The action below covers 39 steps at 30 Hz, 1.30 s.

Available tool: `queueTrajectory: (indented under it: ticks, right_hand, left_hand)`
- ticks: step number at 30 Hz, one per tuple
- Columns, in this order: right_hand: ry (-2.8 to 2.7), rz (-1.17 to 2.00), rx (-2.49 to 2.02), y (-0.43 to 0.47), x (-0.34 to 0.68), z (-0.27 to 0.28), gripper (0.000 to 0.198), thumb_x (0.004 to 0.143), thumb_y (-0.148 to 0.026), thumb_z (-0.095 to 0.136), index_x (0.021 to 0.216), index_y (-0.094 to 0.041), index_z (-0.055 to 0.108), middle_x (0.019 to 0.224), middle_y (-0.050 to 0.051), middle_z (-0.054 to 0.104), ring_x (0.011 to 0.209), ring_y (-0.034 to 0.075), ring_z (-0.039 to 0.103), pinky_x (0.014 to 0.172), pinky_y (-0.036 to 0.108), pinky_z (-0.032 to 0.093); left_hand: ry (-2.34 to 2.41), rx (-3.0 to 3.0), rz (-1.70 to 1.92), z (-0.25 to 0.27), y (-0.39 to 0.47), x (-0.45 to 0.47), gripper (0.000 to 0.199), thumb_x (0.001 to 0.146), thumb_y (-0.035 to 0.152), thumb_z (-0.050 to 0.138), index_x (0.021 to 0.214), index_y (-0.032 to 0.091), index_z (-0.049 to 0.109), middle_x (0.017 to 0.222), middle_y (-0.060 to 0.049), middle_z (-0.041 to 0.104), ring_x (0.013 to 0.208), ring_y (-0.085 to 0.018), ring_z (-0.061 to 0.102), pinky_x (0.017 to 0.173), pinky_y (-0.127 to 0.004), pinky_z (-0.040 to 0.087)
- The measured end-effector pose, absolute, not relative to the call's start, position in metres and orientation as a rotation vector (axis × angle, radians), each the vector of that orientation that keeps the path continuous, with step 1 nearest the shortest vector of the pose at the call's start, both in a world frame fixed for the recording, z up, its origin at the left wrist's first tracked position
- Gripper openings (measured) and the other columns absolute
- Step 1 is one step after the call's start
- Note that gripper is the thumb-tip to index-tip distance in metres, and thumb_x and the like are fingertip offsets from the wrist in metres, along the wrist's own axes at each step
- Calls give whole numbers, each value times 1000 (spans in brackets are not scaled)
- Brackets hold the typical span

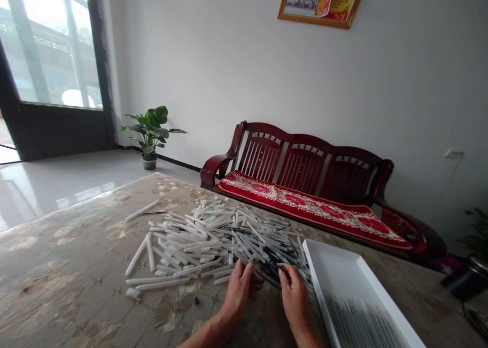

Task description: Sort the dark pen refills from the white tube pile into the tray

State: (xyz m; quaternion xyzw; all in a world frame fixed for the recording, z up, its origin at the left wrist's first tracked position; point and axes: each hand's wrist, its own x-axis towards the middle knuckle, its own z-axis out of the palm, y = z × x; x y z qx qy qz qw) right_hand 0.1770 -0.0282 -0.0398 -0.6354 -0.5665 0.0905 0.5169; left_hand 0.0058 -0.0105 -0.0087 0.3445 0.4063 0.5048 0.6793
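A large heap of white pen-like tubes (198,241) lies on the table, with thin dark rods and black pieces (271,261) mixed in on its right side. My left hand (239,286) is at the near edge of the heap, thumb and fingers closed together; what they hold is unclear. My right hand (294,289) is beside the black pieces, its fingers curled in a pinch around something too small to make out. To its right, a white open box (337,266) contains a row of slim grey-and-dark sticks (362,320), blurred at their ends.
The patterned tablecloth (84,266) covers the table. One white tube (142,211) and a small black piece (196,301) lie apart from the heap. Behind stands a wooden bench (301,165) with a red cover. A dark container (467,282) is at far right.
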Motion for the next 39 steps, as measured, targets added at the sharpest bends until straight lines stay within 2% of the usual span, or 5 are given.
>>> queueTrajectory:
  ticks: [7,20,25,30,39]
  right_hand:
    - [-1400,236,-1681,-13,180,-41,27,81,-26,49,100,-21,67,96,8,73,83,22,70,78,33,55]
    - [-1890,-16,-2144,16,140,7,38,81,-10,55,114,-26,64,115,3,68,112,18,62,90,25,46]
    - [-1912,-77,-2192,15,142,10,42,82,-5,52,119,-24,62,116,5,68,111,18,63,89,24,45]
    - [-1947,-153,-2149,8,147,9,29,85,-6,52,104,-23,66,108,7,68,103,20,67,83,26,48]
    - [-1938,-110,-2156,9,146,10,19,79,-9,59,92,-22,65,102,7,68,99,22,67,82,29,48]
  left_hand:
    - [878,825,1156,-10,-11,10,44,73,66,58,78,24,45,55,5,61,47,-14,56,47,-25,42]
    - [918,986,1147,-23,-7,10,34,78,56,53,83,22,53,56,8,42,46,-11,38,45,-23,31]
    - [996,1111,1154,-26,-5,7,40,84,57,48,88,20,62,61,4,48,58,-15,48,55,-26,39]
    - [1031,1152,1185,-23,-4,7,50,84,64,45,89,19,67,63,2,52,65,-18,52,62,-28,43]
    - [1089,1298,1178,-16,-5,7,36,81,50,50,80,19,68,72,-3,66,69,-21,58,67,-29,44]
